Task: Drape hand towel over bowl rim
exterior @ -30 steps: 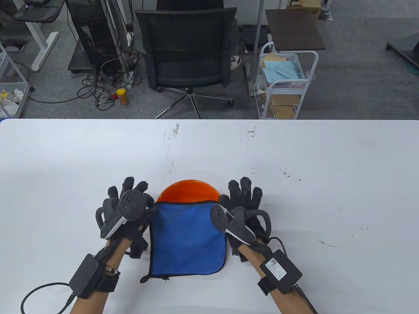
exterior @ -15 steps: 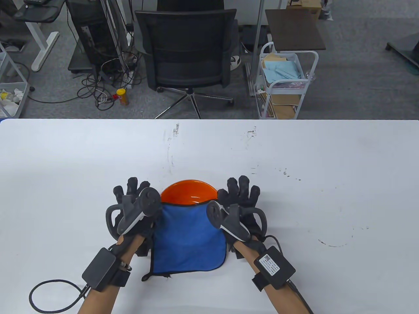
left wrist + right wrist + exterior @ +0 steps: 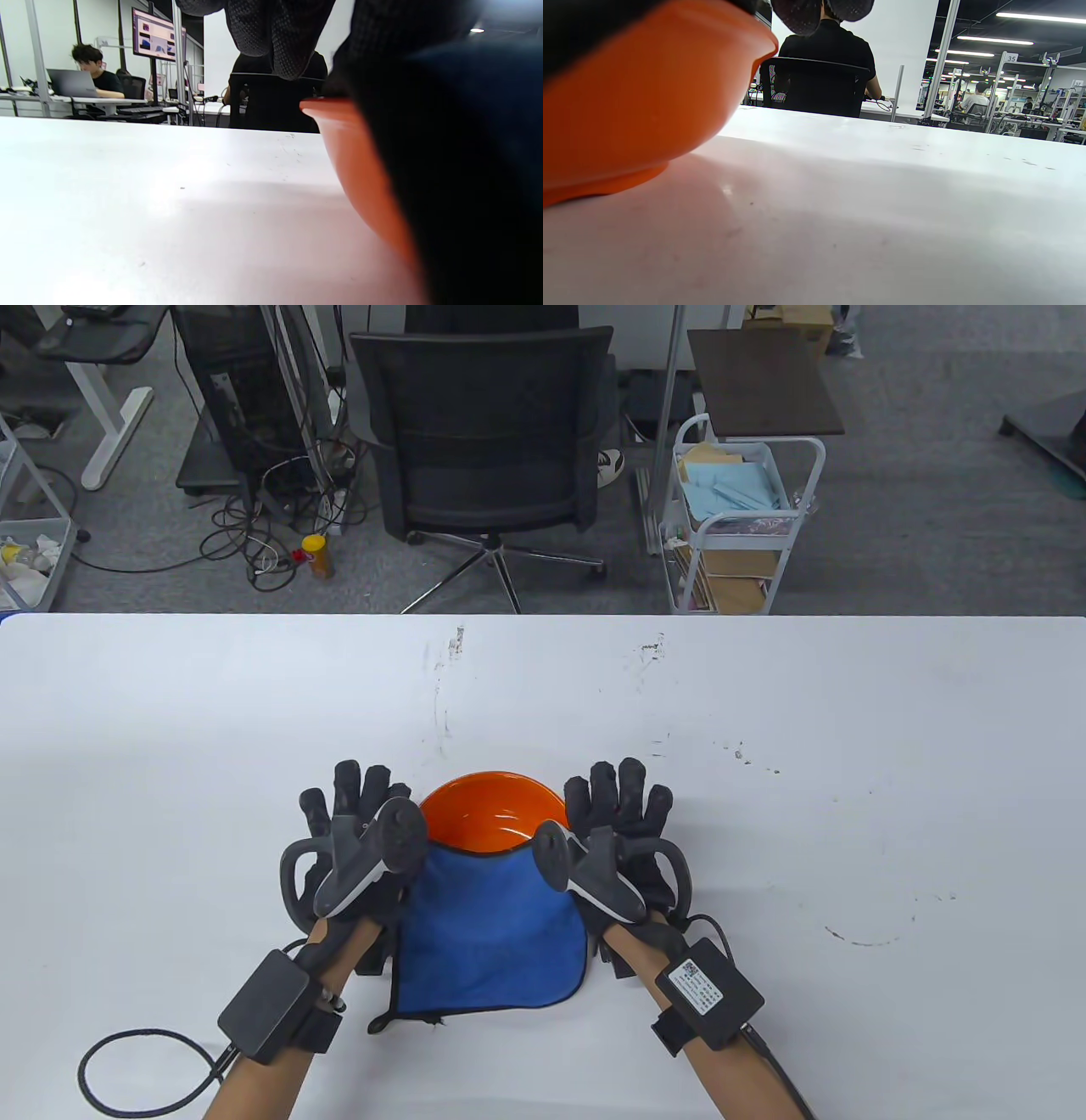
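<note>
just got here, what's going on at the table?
A person in sensor gloves is draping a blue hand towel over an orange bowl on the white table. The left hand and right hand flank the bowl, each at an upper corner of the towel. The towel's top edge lies across the near rim; the rest hangs down onto the table toward the person. The far part of the bowl is uncovered. Trackers hide the grip itself.
</note>
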Motion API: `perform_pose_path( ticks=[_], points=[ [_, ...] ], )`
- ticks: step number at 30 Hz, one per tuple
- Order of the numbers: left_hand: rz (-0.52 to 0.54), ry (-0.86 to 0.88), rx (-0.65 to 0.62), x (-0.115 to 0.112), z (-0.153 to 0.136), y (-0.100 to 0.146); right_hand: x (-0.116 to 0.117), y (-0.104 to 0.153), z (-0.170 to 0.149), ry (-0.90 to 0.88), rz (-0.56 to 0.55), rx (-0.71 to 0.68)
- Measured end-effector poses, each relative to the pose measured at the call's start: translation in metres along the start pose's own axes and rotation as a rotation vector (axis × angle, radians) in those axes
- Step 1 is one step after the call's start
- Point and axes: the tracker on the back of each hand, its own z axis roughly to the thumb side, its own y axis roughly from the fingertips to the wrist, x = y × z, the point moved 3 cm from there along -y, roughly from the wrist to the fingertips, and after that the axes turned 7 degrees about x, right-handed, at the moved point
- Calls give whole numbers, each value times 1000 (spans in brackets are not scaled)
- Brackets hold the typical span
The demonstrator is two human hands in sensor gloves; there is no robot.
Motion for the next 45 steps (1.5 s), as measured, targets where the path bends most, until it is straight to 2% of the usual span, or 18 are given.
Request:
perform_pose_path(
  ticks=[5,13,17,21,27,36,41,45],
  points=[
    [-2,27,-20,6,0,5,-3,-1,-7,-56,15,0],
    [-7,117,-79,15,-10,19,-20,9,-22,-66,-17,-8],
    [-107,197,-119,17,-17,32,-30,22,-30,-81,-29,-32],
    [-113,236,-153,24,-29,49,-39,36,-39,-126,-26,-56],
    [-39,280,-178,31,-48,69,-45,59,-51,-211,-10,-95],
    [33,344,-201,26,-77,94,-41,93,-75,-205,-43,-88],
    [103,307,-210,17,-89,107,-26,110,-93,-150,-72,-44],
    [127,264,-205,6,-92,115,-13,120,-108,-149,-47,2]
  ],
)
